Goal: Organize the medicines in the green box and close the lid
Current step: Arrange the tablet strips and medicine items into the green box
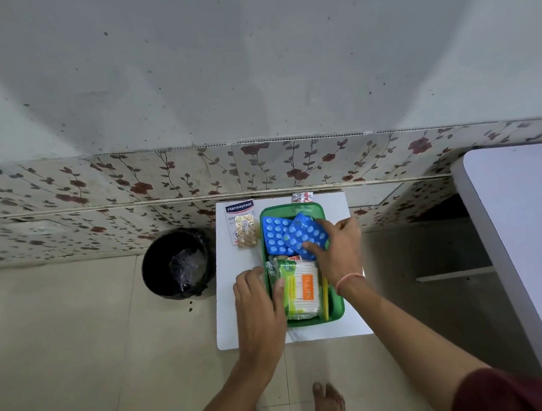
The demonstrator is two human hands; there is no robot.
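A green box (pixel 338 308) stands open on a small white table (pixel 235 266). Inside lie a blue blister strip (pixel 272 236) at the far end and a pack of cotton buds (pixel 303 289) at the near end. My right hand (pixel 335 249) grips a second blue blister strip (pixel 305 233), tilted over the first one inside the box. My left hand (pixel 258 299) clasps the box's near left wall, thumb on the cotton bud pack. Left of the box lie a Hansaplast packet (pixel 237 211) and a strip of yellow pills (pixel 245 231). A red-and-silver strip (pixel 302 197) lies behind the box.
A black bin (pixel 176 262) with a plastic liner stands on the floor left of the table. A larger white table (pixel 519 225) runs along the right. The floral-tiled wall (pixel 169 178) is directly behind. My bare foot (pixel 329 401) is on the floor in front.
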